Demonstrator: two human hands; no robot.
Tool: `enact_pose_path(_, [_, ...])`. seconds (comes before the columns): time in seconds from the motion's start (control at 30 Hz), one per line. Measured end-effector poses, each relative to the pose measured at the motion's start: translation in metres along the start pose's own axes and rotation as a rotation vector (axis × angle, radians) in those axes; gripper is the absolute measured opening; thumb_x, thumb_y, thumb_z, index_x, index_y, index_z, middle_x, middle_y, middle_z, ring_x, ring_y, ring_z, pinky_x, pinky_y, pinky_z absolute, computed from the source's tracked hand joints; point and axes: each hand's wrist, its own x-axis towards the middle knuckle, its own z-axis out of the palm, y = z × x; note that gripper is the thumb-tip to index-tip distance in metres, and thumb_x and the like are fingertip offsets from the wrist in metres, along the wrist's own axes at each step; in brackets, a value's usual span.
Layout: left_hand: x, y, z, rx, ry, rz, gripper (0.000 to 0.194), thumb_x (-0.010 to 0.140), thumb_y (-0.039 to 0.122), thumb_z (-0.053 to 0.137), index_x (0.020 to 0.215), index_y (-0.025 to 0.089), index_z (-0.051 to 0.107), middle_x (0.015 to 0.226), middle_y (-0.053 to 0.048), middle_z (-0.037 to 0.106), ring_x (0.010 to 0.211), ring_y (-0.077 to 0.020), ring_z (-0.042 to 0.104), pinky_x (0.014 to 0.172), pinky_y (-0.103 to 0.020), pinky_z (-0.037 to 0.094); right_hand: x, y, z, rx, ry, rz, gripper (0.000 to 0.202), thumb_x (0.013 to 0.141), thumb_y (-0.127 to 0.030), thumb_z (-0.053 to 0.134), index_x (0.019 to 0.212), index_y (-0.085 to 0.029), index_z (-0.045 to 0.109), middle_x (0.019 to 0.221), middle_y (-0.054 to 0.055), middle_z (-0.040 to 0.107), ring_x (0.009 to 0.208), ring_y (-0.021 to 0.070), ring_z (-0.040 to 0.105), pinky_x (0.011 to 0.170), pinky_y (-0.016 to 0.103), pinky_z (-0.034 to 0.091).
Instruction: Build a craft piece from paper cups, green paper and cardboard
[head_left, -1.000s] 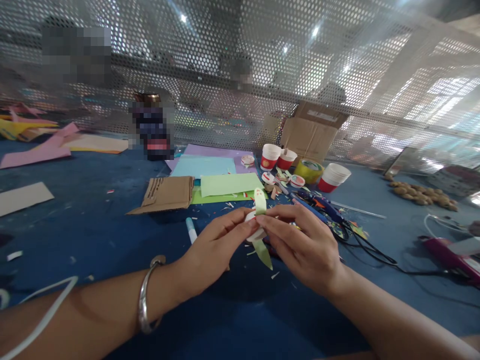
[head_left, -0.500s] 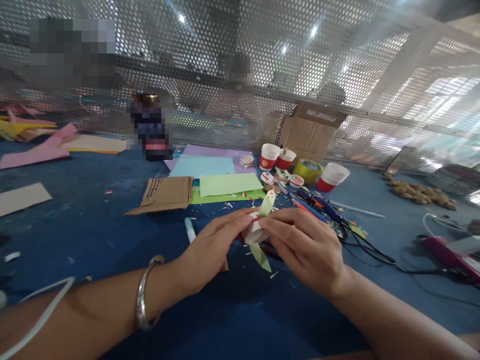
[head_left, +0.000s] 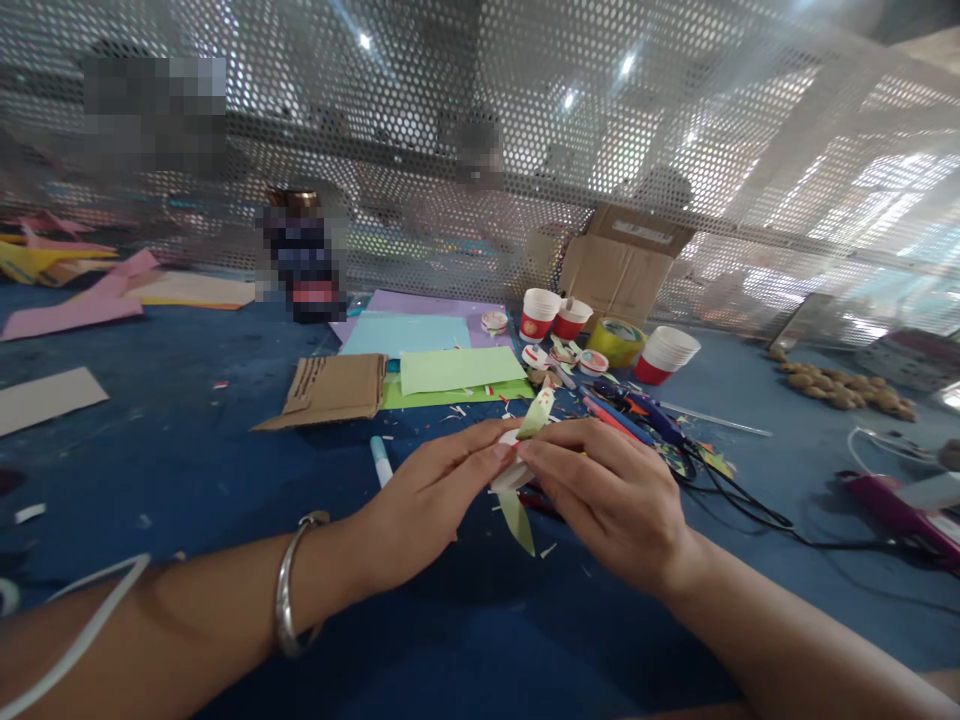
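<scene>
My left hand (head_left: 427, 505) and my right hand (head_left: 619, 495) meet over the blue table. Between their fingertips they pinch a small white paper cup piece (head_left: 511, 476), with a bit of red showing near the thumb. A pale green paper strip (head_left: 537, 413) sticks up from it, and a pointed green paper leaf (head_left: 517, 522) hangs below. Whether both are joined to the piece is hidden by my fingers. A marker with a light blue cap (head_left: 380, 460) lies just beyond my left hand.
Ahead lie cardboard (head_left: 337, 388), a light green sheet (head_left: 463, 370) and paper scraps. Red and white paper cups (head_left: 538, 315), yellow tape (head_left: 616, 343) and a blue glue gun (head_left: 649, 412) with a cable are to the right. A perforated metal screen (head_left: 420, 150) stands behind.
The cup piece has tilted, so less of its white face shows. My left thumb has slid right, closer to my right fingertips. The lower leaf has swung slightly left.
</scene>
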Motion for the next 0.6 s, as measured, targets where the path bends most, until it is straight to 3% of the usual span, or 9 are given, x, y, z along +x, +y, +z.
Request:
enact_pose_path(0.2, [0.0033,0.0052,0.0023,-0.110,-0.129,-0.017,0.029,0.097,0.031,0.052,0.117,0.029,0.073,0.107,0.000,0.074,0.108,-0.0215,0.063,0.097,-0.032,0.047,-0.0010,0.0016,0.0032,0.065,-0.026,0.039,0.024,0.091,-0.003,0.060,0.110,-0.014,0.069,0.102,0.011,0.071,0.088,0.0171,0.067,0.076,0.030,0.057])
enact_pose_path(0.3, [0.0027,0.0067,0.0023,-0.088,-0.199,-0.047,0.029,0.093,0.028,0.060,0.121,0.027,0.068,0.093,0.002,0.071,0.103,-0.0207,0.063,0.093,-0.031,0.047,-0.0029,0.0032,0.0038,0.074,-0.014,0.065,0.024,0.091,-0.003,0.062,0.110,-0.014,0.069,0.103,0.011,0.070,0.087,0.0172,0.069,0.075,0.030,0.057])
enact_pose_path(0.37, [0.0023,0.0052,0.0009,-0.040,-0.213,-0.037,0.028,0.093,0.030,0.060,0.120,0.025,0.066,0.095,0.001,0.070,0.100,-0.0201,0.061,0.091,-0.031,0.047,-0.0049,0.0039,0.0042,0.076,-0.001,0.087,0.025,0.090,-0.004,0.063,0.111,-0.016,0.069,0.106,0.010,0.069,0.085,0.0163,0.069,0.073,0.030,0.058])
enact_pose_path(0.47, [0.0022,0.0018,-0.0010,0.037,-0.226,-0.010,0.023,0.096,0.035,0.056,0.111,0.021,0.066,0.100,-0.002,0.068,0.091,-0.0185,0.058,0.082,-0.029,0.046,-0.0069,0.0027,0.0053,0.076,0.007,0.100,0.026,0.090,-0.005,0.063,0.112,-0.019,0.069,0.107,0.009,0.068,0.085,0.0158,0.069,0.073,0.030,0.058])
enact_pose_path(0.6, [0.0035,0.0003,0.0010,-0.001,-0.224,-0.051,0.021,0.093,0.039,0.061,0.096,0.018,0.063,0.083,0.001,0.059,0.075,-0.0148,0.051,0.067,-0.025,0.041,-0.0050,0.0000,0.0084,0.098,0.028,0.126,0.022,0.091,-0.009,0.065,0.110,-0.020,0.067,0.101,0.007,0.068,0.088,0.0164,0.068,0.077,0.031,0.059])
